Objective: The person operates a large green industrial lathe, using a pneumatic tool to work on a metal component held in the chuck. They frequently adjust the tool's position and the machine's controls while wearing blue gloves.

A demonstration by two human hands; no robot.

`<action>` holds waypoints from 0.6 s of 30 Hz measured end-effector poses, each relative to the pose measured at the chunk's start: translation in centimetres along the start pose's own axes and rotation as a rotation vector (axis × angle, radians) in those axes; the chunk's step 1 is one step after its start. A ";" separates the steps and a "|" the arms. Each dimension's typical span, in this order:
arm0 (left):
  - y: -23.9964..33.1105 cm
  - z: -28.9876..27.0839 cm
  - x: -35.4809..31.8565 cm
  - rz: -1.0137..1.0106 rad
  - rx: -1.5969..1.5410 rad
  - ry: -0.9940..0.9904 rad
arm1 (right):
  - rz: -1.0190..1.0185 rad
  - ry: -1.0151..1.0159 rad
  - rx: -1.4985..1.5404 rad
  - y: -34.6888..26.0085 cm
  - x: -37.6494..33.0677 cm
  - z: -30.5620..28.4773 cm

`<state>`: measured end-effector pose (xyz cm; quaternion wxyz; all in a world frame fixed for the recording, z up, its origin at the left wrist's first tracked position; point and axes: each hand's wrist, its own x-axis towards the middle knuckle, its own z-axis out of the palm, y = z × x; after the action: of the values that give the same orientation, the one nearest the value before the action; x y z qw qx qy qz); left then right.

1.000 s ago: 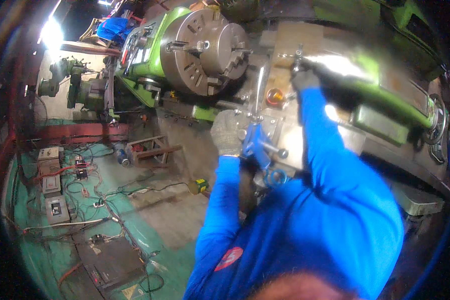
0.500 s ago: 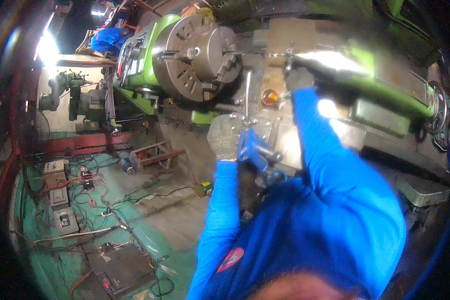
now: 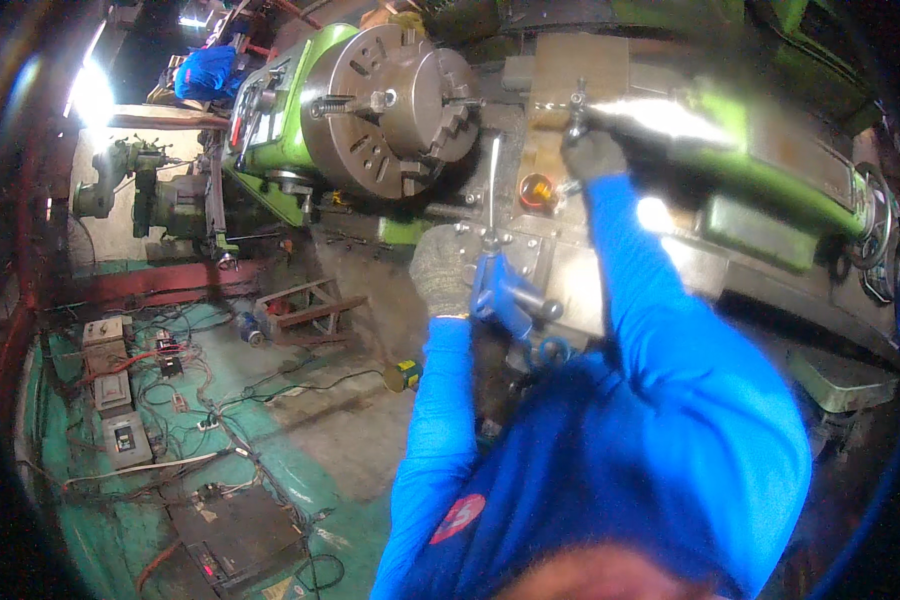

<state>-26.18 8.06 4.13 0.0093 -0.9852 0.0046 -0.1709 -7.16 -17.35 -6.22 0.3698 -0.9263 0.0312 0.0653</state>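
Note:
My left hand [image 3: 440,272], in a grey glove, rests closed at the front of the lathe carriage; what lies under its fingers is hidden. Right beside it is a blue air blow gun [image 3: 502,296] with a long thin metal nozzle pointing away from me. My right hand [image 3: 595,156], in a darker-looking glove, reaches across the carriage and closes round a short upright metal lever [image 3: 577,98], whose rounded top shows above the fingers. An amber round cap [image 3: 537,191] sits on the carriage between my hands. To the left stands the large chuck [image 3: 385,115] with its stepped jaws.
The green tailstock [image 3: 770,165] lies right of my right hand, its handwheel [image 3: 875,225] at the far end. Cables, grey electrical boxes [image 3: 125,440] and a dark flat case [image 3: 235,535] lie on the green floor, lower left. A red metal frame [image 3: 315,312] stands nearby.
The whole view has shifted slightly left. My right hand has moved slightly left by the lever; my left hand stays at the carriage front beside the blow gun.

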 end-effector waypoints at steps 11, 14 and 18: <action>-0.8 1.1 -0.5 0.077 0.032 0.116 | 0.039 0.014 -0.117 0.2 1.2 1.9; -0.8 1.1 -0.6 0.082 0.045 0.099 | 0.105 -0.006 -0.090 -0.1 1.1 1.8; -1.3 1.7 -0.8 0.108 0.104 0.127 | 0.072 0.002 -0.041 -0.1 0.9 2.2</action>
<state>-26.36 9.38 2.31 0.0694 -0.9689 0.0493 -0.2322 -6.43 -15.80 -7.89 0.3481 -0.9320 0.0637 0.0780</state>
